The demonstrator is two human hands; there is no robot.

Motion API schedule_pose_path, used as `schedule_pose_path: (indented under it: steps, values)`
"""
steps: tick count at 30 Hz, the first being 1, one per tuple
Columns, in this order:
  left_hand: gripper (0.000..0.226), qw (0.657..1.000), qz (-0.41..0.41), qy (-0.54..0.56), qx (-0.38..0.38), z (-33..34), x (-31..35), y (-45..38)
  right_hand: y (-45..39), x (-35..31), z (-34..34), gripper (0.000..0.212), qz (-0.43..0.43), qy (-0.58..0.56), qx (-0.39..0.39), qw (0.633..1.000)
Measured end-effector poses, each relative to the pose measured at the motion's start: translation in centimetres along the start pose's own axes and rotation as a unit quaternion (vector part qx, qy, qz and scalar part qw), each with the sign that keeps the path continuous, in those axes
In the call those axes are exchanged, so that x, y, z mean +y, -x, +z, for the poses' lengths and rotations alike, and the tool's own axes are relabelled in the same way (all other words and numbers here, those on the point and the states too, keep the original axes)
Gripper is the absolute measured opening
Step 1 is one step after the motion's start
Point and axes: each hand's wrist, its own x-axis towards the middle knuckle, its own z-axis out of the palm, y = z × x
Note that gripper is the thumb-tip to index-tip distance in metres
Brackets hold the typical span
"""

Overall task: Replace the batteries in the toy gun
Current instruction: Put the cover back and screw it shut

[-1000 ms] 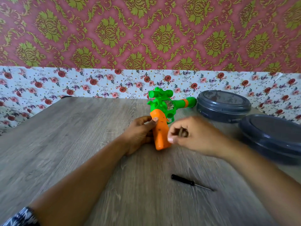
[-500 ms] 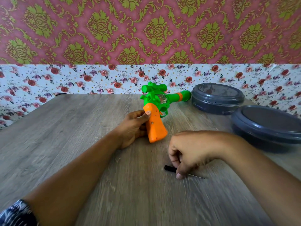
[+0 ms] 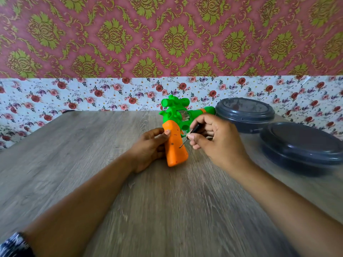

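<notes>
- While my left hand (image 3: 150,145) grips the orange handle of the toy gun (image 3: 176,130), propped on the table (image 3: 74,154), my right hand (image 3: 213,138) pinches the small screwdriver (image 3: 193,131), tip at the handle
- I judge this the cover-unscrewing step; next, the tip must seat squarely in the screw (image 3: 172,143)
- No writing or brand is readable

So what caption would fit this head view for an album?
Left hand steadies the toy gun while the right hand brings a screwdriver to its grip.
</notes>
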Motion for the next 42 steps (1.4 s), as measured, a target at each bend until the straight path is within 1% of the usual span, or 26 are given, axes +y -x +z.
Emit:
schedule_pose_path:
  steps: [4,9,13,20,26,28,35,38,42]
  values:
    - [0.045,1.0,0.004,0.004,-0.01,-0.13,0.0,-0.12,0.26,0.05,0.58,0.018,-0.036,0.02,0.023,0.999]
    - [0.031,1.0,0.007,0.01,-0.016,-0.32,-0.14,-0.16,0.33,0.36,0.86,0.01,-0.056,0.069,0.003,0.996]
    - [0.031,1.0,0.005,0.004,-0.016,-0.27,-0.06,-0.06,0.35,0.55,0.79,0.01,-0.081,0.094,-0.001,0.992]
    - [0.033,1.0,0.003,0.004,-0.013,-0.29,-0.05,-0.03,0.23,0.41,0.38,0.013,-0.092,0.118,0.004,0.989]
    - [0.026,1.0,0.004,0.008,-0.013,-0.37,-0.06,-0.04,0.17,0.63,0.4,0.015,-0.112,0.123,-0.007,0.986]
    - [0.027,1.0,0.003,0.01,-0.009,-0.29,-0.05,0.01,0.17,0.65,0.4,0.015,-0.128,0.127,-0.009,0.984]
    - [0.034,1.0,-0.001,0.009,-0.005,-0.28,-0.01,0.02,0.1,0.67,0.09,0.022,-0.179,0.138,-0.039,0.973]
    - [0.036,1.0,-0.002,0.01,-0.004,-0.29,0.03,0.01,0.09,0.66,0.12,0.031,-0.204,0.144,-0.048,0.967]
    - [0.037,1.0,-0.003,0.009,-0.004,-0.34,0.05,0.07,0.09,0.87,0.18,0.036,-0.21,0.145,-0.051,0.966]
